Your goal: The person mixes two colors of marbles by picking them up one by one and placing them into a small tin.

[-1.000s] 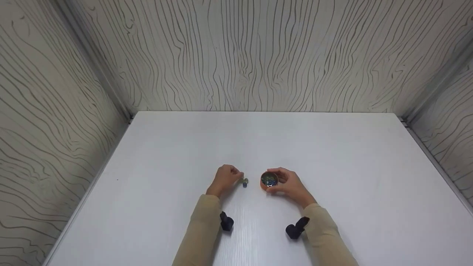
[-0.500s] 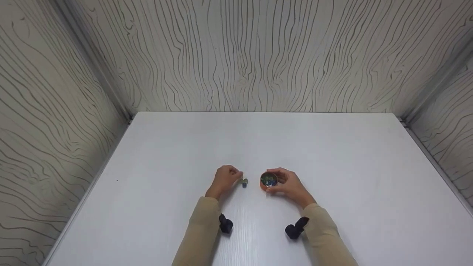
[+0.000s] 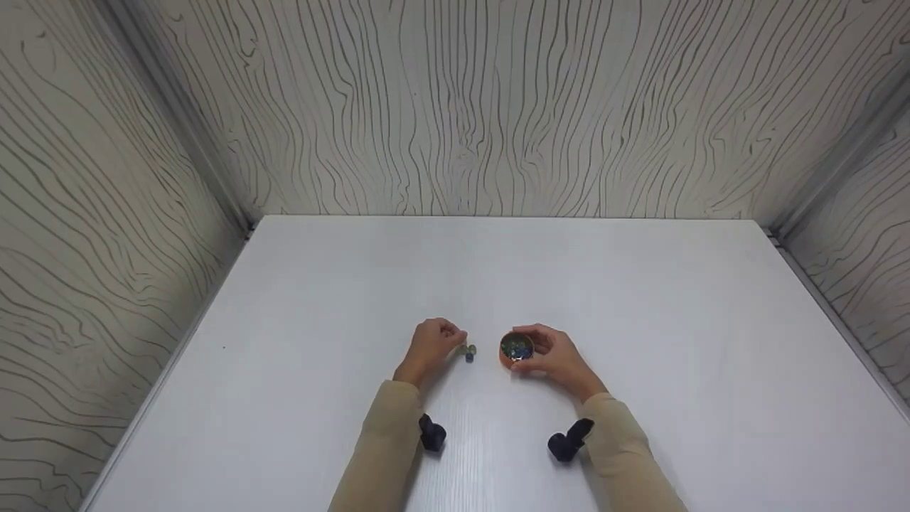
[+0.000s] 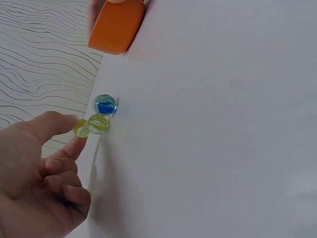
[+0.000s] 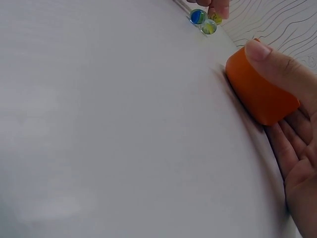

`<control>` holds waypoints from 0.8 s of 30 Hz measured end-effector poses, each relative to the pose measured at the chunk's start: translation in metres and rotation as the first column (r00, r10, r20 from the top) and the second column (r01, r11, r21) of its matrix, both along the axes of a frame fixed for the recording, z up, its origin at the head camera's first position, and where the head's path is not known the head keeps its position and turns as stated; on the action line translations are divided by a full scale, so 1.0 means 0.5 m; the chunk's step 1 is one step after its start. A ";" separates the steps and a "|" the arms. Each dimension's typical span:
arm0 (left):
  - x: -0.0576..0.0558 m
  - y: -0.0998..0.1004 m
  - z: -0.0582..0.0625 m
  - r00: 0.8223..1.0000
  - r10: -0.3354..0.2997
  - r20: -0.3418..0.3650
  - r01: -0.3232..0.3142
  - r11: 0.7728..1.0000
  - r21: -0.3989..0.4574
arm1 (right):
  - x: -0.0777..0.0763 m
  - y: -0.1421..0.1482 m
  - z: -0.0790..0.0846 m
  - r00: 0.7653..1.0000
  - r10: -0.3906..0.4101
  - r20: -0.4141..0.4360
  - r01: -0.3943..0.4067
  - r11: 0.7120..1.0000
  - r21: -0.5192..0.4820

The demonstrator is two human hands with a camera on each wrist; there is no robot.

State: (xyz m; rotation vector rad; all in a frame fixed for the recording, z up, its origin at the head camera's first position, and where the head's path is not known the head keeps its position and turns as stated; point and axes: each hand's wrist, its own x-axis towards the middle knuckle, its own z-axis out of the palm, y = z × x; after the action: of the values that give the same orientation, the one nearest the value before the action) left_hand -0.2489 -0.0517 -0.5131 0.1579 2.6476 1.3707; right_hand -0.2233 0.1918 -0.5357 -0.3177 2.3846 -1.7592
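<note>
My left hand (image 3: 431, 346) is low over the table, its thumb and index finger pinching a yellow swirled glass marble (image 4: 81, 129). Right beside that one sits a second yellow-and-white marble (image 4: 98, 124), and a blue marble (image 4: 105, 104) lies close to both. To the right of this small cluster stands an orange round cup (image 5: 257, 89) on the table. My right hand (image 3: 558, 358) grips the cup from its right side, thumb on the near side and fingers around the far side. Several green and blue marbles (image 3: 517, 347) show inside the cup in the head view.
The white tabletop (image 3: 640, 299) reaches back to a wall (image 3: 455, 107) with a wood-grain line pattern. Similar panels rise at the left and right edges. Black wrist cameras (image 3: 431, 434) sit on both beige sleeves (image 3: 380, 448).
</note>
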 end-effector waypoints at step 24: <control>0.011 0.009 0.035 1.000 -0.013 -0.011 0.013 1.000 0.015 | -0.003 0.000 0.000 0.999 0.000 0.035 -0.001 1.000 0.011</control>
State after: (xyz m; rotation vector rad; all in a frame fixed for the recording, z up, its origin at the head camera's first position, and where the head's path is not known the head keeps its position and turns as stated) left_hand -0.2436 -0.0474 -0.4956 0.1846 2.6406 1.3907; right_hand -0.2246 0.1921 -0.5355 -0.2837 2.3693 -1.7357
